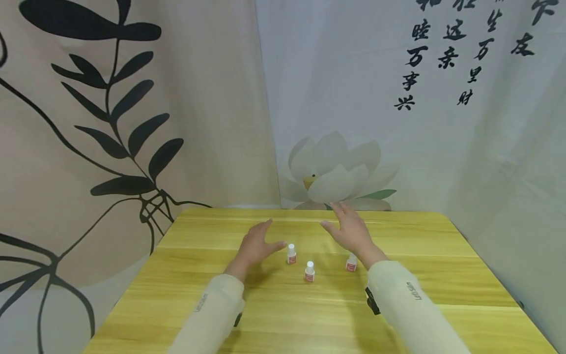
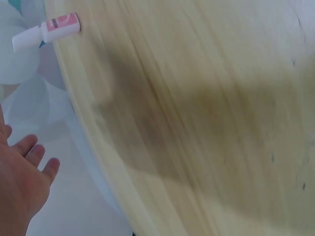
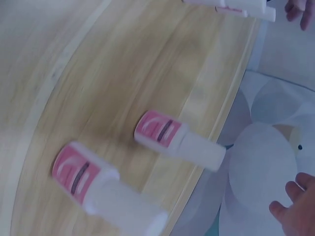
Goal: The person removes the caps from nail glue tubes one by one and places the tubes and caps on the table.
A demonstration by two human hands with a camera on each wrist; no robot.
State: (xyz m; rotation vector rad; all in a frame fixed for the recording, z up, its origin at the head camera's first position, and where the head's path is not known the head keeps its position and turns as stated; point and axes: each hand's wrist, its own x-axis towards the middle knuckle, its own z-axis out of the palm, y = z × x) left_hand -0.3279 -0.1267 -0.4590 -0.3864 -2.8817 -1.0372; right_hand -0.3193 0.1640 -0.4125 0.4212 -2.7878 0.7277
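My left hand (image 1: 256, 245) hovers over the table with its fingers spread, holding nothing. Just to the right of its thumb stands a small white bottle (image 1: 291, 254) with a white cap and a pink label. A second such bottle (image 1: 309, 272) stands a little nearer to me, between my arms. Raised toward the back of the table, my right hand (image 1: 351, 232) also has its fingers apart and nothing in them. A third bottle (image 1: 351, 263) is partly covered by my right wrist. The right wrist view shows two labelled bottles close up, one pink-labelled bottle (image 3: 160, 132) standing nearer that hand.
The wooden table (image 1: 199, 305) reaches back to a hanging cloth (image 1: 221, 123) printed with dark leaves, a pale lotus and black characters. More white bottle parts (image 3: 241, 7) show at the top edge of the right wrist view.
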